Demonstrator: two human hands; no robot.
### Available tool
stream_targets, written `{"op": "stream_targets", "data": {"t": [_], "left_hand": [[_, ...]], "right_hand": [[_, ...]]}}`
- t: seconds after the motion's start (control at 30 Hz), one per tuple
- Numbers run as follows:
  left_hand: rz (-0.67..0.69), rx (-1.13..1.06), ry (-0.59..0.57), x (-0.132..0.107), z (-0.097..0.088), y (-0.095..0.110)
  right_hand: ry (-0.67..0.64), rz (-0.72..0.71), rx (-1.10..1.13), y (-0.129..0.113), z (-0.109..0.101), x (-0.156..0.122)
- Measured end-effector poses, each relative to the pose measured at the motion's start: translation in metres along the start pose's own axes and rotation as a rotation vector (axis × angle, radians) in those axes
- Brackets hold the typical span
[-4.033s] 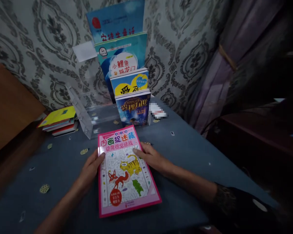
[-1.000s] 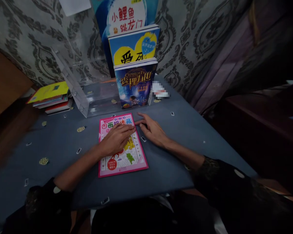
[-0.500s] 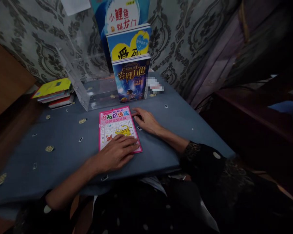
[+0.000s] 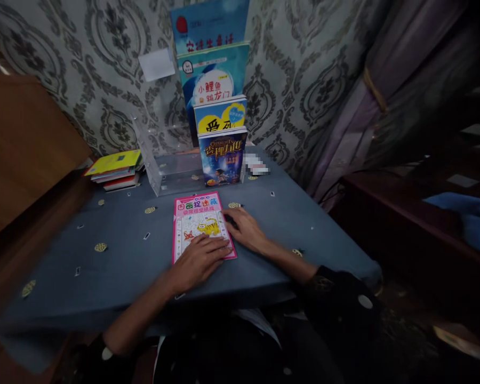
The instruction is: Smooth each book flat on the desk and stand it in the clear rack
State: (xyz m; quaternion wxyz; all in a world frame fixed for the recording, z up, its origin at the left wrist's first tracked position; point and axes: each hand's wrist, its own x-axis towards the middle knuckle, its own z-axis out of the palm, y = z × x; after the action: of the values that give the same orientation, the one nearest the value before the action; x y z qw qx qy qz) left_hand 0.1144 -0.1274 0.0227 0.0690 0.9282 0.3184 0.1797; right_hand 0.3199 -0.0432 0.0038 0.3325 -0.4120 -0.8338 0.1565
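A thin pink picture book (image 4: 198, 220) lies face up near the front of the table, with a yellow tiger and a red fox on its cover. My left hand (image 4: 205, 256) rests flat across its lower right part, fingers stretched out and covering some of the picture. At the book's right edge is my right hand (image 4: 244, 229), its fingers slightly bent with a gap between forefinger and thumb. The fingertips of that hand are at the edge; whether they press on it I cannot make out.
Behind the book, a clear plastic rack (image 4: 156, 176) holds several upright books, a dark blue one (image 4: 223, 159) in front. A pile of books (image 4: 116, 168) lies at the back left of the blue tablecloth (image 4: 124, 277). A small pale item (image 4: 256, 164), blurred out, sits right of the rack.
The camera view has tilted up, showing more of the rack's upper books. My left hand stays on the picture book; my right hand has come slightly down along its right edge.
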Motion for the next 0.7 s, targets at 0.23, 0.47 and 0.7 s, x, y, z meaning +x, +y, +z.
{"op": "stream_targets", "data": {"t": [0.23, 0.47, 0.7], "left_hand": [[0.000, -0.016, 0.025, -0.002, 0.003, -0.002], [0.010, -0.022, 0.037, -0.004, 0.004, -0.003], [0.035, -0.037, 0.054, -0.004, 0.000, -0.001]], "right_hand": [[0.013, -0.066, 0.051, -0.012, -0.004, -0.035], [-0.007, -0.069, 0.084, -0.030, -0.013, -0.068], [0.051, -0.083, 0.007, -0.041, -0.008, -0.079]]}}
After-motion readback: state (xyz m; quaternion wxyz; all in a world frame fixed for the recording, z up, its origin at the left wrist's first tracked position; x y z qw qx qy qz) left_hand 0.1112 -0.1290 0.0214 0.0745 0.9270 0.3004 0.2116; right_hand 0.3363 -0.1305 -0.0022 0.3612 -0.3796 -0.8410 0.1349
